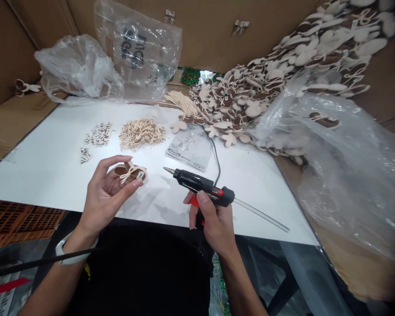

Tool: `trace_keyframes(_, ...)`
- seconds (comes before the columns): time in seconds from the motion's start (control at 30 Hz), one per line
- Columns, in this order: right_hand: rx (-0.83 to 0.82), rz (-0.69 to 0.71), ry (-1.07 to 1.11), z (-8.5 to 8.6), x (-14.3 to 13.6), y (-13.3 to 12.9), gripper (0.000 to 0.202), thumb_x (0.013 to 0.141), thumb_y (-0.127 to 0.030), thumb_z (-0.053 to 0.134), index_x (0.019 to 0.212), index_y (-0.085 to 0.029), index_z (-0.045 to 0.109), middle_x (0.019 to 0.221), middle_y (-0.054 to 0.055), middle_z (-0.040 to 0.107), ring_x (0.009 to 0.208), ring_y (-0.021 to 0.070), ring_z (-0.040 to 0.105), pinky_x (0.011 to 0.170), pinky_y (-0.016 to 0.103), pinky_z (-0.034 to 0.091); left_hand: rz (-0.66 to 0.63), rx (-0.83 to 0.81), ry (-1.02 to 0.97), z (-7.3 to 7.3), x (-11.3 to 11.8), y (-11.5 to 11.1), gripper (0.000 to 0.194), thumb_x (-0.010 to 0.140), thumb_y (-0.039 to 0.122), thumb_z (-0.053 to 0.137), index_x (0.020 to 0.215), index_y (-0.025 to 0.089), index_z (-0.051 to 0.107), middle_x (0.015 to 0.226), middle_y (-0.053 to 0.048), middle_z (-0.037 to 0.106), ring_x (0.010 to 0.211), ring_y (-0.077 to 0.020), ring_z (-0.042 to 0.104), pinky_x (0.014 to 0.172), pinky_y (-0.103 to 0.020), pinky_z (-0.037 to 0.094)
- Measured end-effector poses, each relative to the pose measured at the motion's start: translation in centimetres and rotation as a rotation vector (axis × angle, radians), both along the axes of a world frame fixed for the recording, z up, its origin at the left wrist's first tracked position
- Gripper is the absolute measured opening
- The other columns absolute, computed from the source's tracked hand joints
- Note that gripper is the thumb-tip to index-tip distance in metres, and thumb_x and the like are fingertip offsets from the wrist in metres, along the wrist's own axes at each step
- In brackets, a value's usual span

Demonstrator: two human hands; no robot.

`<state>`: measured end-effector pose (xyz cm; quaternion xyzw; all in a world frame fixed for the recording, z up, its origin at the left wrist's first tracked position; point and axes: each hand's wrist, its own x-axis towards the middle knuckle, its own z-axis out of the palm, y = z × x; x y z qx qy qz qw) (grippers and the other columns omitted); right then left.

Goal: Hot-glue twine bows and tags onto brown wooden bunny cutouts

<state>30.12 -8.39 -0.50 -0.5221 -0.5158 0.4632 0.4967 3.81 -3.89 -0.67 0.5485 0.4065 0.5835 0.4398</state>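
Between the thumb and fingers of my left hand is a small brown felt piece with a cream string bow and a little white label near my thumb. My right hand is wrapped round the handle of a black glue gun, at its red trigger. The gun's metal nozzle points left toward the felt piece, with a gap between them. A clear glue stick sticks out of the gun's back end.
On the white table lie small white labels, a heap of cream bows and a printed card. Finished-looking felt pieces pile up at the back right beside plastic bags. A black cable runs behind the gun.
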Motion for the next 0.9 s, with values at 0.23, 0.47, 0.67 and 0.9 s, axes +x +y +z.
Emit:
trace_keyframes(0.23,-0.017,-0.119,0.032,0.3,-0.9,0.5,0.043,0.100,-0.061,0.090,0.086,-0.023,0.076,0.063,0.004,0.080,0.054,0.0201,0.069,0.058,0.031,0.060,-0.165,-0.053,0.093,0.8,0.4,-0.5,0.049,0.096,0.025,0.099,0.143,0.025,0.083,0.113,-0.008,0.087,0.104,-0.0227,0.090,0.098,-0.031,0.076)
trace_keyframes(0.47,-0.089,-0.122,-0.049,0.0,-1.2,0.3,0.042,0.086,-0.056,0.101,0.096,-0.023,0.079,0.090,0.011,0.091,0.067,0.0250,0.078,0.062,0.036,0.065,-0.353,-0.230,0.244,0.8,-0.3,-0.5,0.058,0.095,0.044,0.100,0.149,0.033,0.085,0.128,-0.011,0.090,0.113,-0.0314,0.091,0.096,-0.036,0.077)
trace_keyframes(0.67,-0.095,0.001,-0.084,-0.1,-1.1,0.6,0.047,0.082,-0.056,0.104,0.102,-0.023,0.077,0.097,0.011,0.092,0.078,0.0292,0.083,0.068,0.038,0.065,-0.468,-0.349,0.339,1.0,-0.1,0.0,0.071,0.086,0.055,0.104,0.151,0.032,0.085,0.117,-0.009,0.092,0.100,-0.0319,0.089,0.090,-0.041,0.076)
trace_keyframes(0.9,-0.119,0.042,-0.074,-0.4,-1.1,0.5,0.049,0.081,-0.054,0.106,0.108,-0.024,0.078,0.101,0.008,0.094,0.089,0.0312,0.086,0.083,0.041,0.066,-0.490,-0.346,0.276,1.5,-0.2,0.1,0.069,0.077,0.040,0.109,0.141,0.029,0.087,0.087,-0.003,0.086,0.078,-0.0247,0.081,0.081,-0.038,0.072)
